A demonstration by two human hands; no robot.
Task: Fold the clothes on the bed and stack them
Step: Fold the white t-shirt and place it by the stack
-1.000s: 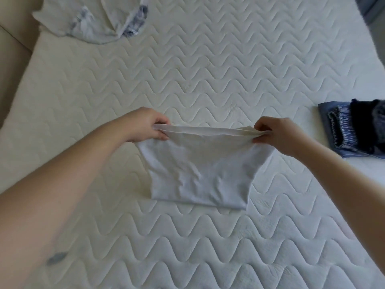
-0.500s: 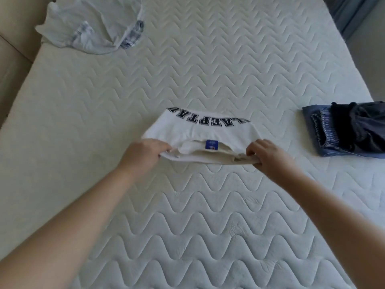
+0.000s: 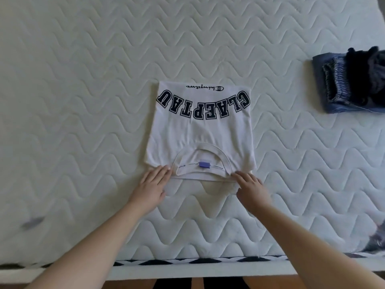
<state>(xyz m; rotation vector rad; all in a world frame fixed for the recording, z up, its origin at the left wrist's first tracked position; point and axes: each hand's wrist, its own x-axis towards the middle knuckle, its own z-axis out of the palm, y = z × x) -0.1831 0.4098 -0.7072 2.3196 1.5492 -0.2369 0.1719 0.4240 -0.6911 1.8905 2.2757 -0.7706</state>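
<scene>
White T-shirt [image 3: 200,132], folded into a rectangle, flat on the bed [image 3: 83,80] near its middle, collar edge toward the person. Dark block lettering arched across the far half, upside down from this view; smaller script logo at the far edge. Round neckline on the near side, blue label [image 3: 204,165] inside it.

Left hand [image 3: 153,185] at the near left corner of the shirt, fingers [image 3: 161,173] straight and together, tips touching the fabric edge, palm down on the mattress. Right hand [image 3: 251,187] at the near right corner, fingers [image 3: 241,176] loosely bent, tips on the hem; grasping nothing, both hands released and resting. Bare forearms reaching in from the lower corners.

Folded stack [image 3: 352,82] well apart to the right, at the frame edge: blue denim underneath, a dark garment on top.

Quilted white mattress surface with a wavy stitch pattern all round. Small grey tag [image 3: 33,222] on the mattress near the left forearm. Dark blurred item [image 3: 376,240] at the lower right edge, too unclear to identify. Black-and-white patterned trim [image 3: 187,261] along the near side of the bed.
</scene>
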